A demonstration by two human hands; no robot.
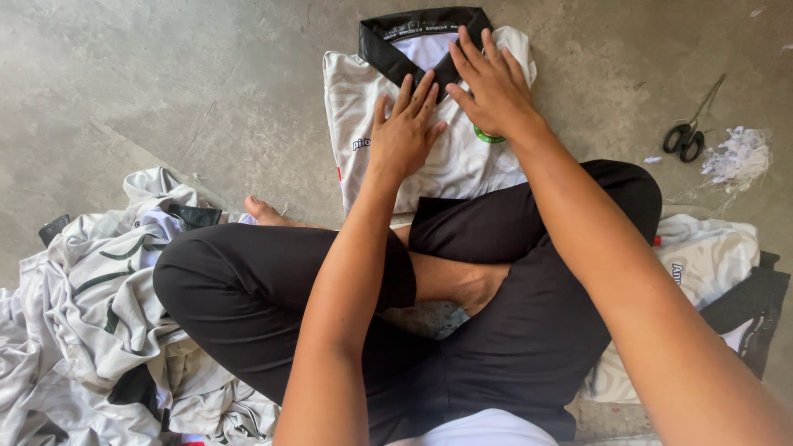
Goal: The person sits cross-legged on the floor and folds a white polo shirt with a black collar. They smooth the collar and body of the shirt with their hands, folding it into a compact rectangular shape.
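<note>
A white shirt with a black collar (363, 91) lies folded on the concrete floor in front of my crossed legs. My left hand (403, 130) presses flat on its middle, fingers spread. My right hand (489, 83) lies flat beside it, just below the black collar (388, 37), fingers apart. Neither hand grips anything. A small green round mark (487, 136) on the shirt shows under my right wrist.
A heap of crumpled white and black shirts (91, 306) lies at my left. More folded white shirts (706, 252) sit at my right knee. Black-handled scissors (690, 132) and a little pile of white scraps (739, 157) rest on the floor at the far right.
</note>
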